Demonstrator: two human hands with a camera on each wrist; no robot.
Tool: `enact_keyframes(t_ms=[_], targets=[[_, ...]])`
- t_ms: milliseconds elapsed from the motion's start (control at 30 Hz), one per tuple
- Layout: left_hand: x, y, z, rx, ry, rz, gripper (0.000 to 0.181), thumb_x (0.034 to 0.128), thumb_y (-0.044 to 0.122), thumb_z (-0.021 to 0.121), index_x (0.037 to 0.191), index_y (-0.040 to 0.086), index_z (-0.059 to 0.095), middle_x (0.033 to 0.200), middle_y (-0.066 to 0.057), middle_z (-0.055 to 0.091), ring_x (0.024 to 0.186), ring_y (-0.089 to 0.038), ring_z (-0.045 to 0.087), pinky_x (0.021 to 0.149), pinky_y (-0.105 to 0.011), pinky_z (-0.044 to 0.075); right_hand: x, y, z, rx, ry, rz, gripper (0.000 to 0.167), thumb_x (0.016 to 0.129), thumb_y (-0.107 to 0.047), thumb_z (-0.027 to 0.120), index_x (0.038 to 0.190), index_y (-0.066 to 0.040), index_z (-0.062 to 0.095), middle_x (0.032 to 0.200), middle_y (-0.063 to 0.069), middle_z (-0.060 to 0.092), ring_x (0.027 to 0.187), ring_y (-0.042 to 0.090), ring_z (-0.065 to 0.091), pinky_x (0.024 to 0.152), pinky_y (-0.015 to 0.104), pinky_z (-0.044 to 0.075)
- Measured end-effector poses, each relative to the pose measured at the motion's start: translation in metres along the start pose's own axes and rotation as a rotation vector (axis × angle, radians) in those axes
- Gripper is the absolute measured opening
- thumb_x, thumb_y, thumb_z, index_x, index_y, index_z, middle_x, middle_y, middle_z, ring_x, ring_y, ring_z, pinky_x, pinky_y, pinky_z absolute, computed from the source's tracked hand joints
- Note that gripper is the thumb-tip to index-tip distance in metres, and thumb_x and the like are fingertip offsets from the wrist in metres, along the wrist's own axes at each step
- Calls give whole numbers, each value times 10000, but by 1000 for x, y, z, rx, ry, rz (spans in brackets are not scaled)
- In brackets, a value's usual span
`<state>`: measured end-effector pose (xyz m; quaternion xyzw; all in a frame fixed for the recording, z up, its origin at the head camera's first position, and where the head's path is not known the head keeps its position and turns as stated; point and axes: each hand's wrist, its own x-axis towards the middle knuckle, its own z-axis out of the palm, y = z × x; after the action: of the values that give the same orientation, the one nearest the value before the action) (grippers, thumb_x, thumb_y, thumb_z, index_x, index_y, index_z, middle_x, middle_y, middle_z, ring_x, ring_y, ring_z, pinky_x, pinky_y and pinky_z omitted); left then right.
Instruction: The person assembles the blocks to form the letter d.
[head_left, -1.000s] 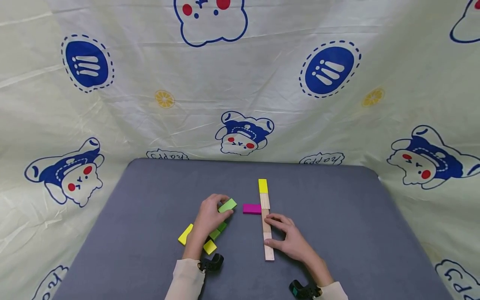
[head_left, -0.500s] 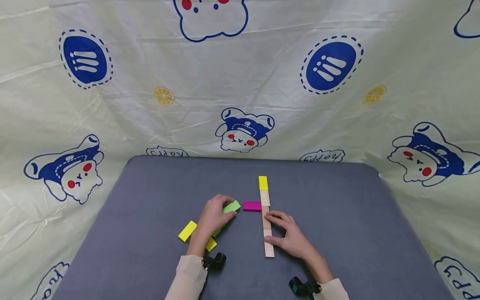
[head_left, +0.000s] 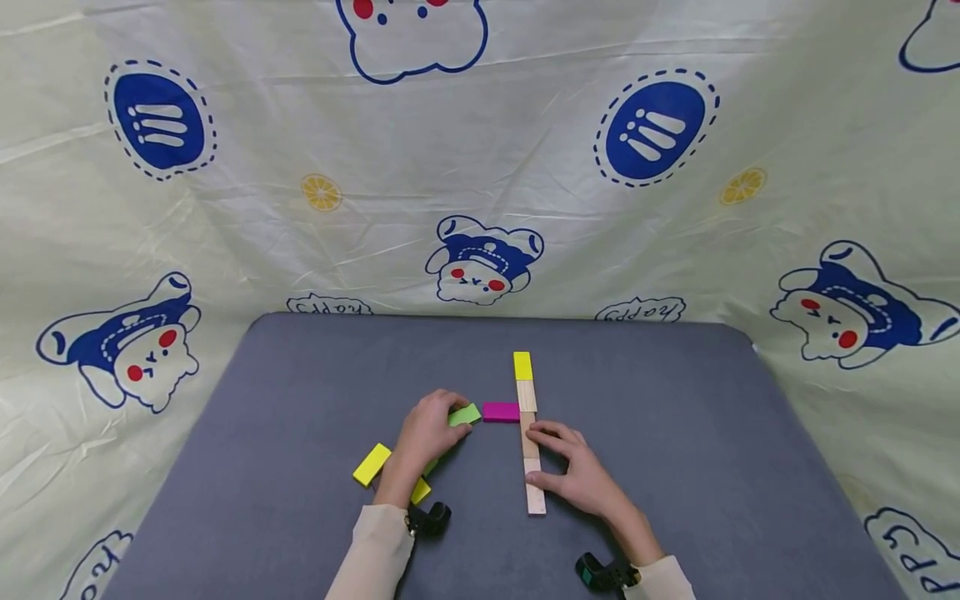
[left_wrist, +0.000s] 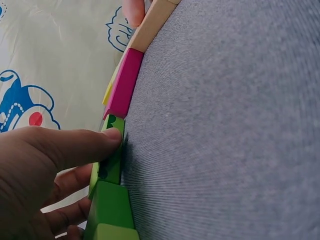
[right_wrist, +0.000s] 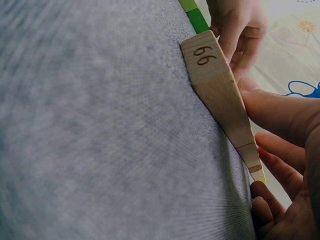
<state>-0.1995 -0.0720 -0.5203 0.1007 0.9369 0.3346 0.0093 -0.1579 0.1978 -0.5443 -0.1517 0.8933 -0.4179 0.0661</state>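
My left hand (head_left: 427, 437) pinches a light green block (head_left: 465, 415) between thumb and fingers, at the left end of a magenta block (head_left: 501, 412). In the left wrist view the thumb presses the green block's side, and a darker green block (left_wrist: 114, 205) lies just behind it. Three plain wooden blocks (head_left: 536, 498) stand end to end in a straight row, with a yellow block (head_left: 522, 367) at the far end. The magenta block meets this row from the left. Thumb and fingertips of my right hand (head_left: 581, 477) rest on the row's near wooden blocks, loosely spread.
Left of my left forearm lies a yellow block (head_left: 372, 465); another yellow block (head_left: 421, 490) shows beside the wrist, partly hidden. The grey table (head_left: 660, 400) ends at a patterned hanging cloth (head_left: 390, 250). A wrist camera (head_left: 430, 520) sits on my left wrist.
My left hand has carried the light green block slightly right and down, close to the magenta block's end. My right hand has stayed on the wooden row.
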Motion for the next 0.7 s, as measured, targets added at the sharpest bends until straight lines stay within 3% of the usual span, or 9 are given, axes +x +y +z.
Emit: enact_keyframes(t_ms=[400, 700], targets=[[1, -4, 1, -44, -19, 3, 313, 902, 170, 799, 1205, 108, 748, 1217, -105, 692, 1106, -276, 635, 962, -474, 531, 1, 0, 2, 7, 22, -18, 619, 809, -290, 881, 1369, -125, 677, 1458, 21, 567, 1352, 312, 445, 1110, 606, 371], [2, -5, 4, -54, -14, 1, 309, 897, 173, 805, 1196, 123, 746, 1194, -86, 699, 1081, -260, 626, 947, -469, 528, 2, -2, -1, 17, 9, 2, 636, 808, -299, 882, 1381, -124, 668, 1470, 27, 558, 1366, 317, 436, 1118, 615, 360]])
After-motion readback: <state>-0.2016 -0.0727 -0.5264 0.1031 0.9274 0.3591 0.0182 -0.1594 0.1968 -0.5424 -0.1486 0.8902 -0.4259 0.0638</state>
